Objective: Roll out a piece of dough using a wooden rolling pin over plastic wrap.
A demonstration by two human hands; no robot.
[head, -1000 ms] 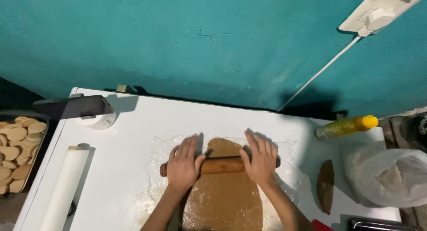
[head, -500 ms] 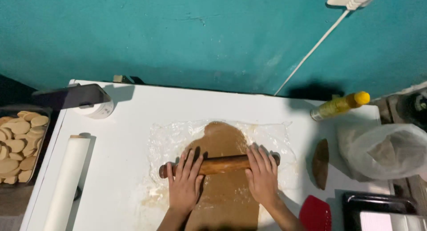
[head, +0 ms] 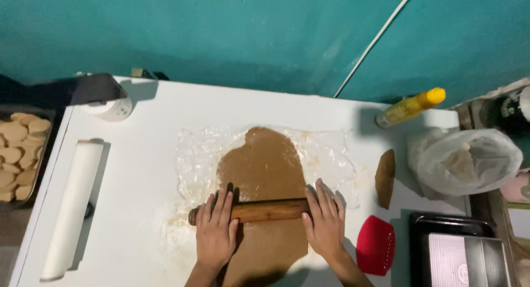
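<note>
A flat sheet of brown dough (head: 265, 165) lies under clear plastic film (head: 326, 154) on the white table (head: 149, 116). A wooden rolling pin (head: 266, 209) lies across the dough's near half. My left hand (head: 214, 232) presses flat on the pin's left end, fingers spread. My right hand (head: 324, 220) presses on its right end the same way. Neither hand curls around the pin.
A white paper roll (head: 74, 201) lies at the left. A tray of round biscuits (head: 16, 160) sits beyond the left edge. A yellow-capped bottle (head: 409, 107), a plastic bag (head: 466, 160), a dough scrap (head: 385, 177), a red scraper (head: 375, 245) and a dark baking tray (head: 458, 254) are on the right.
The rolling pin and both hands have come back toward me along the dough, uncovering its far part. The view has tilted down.
</note>
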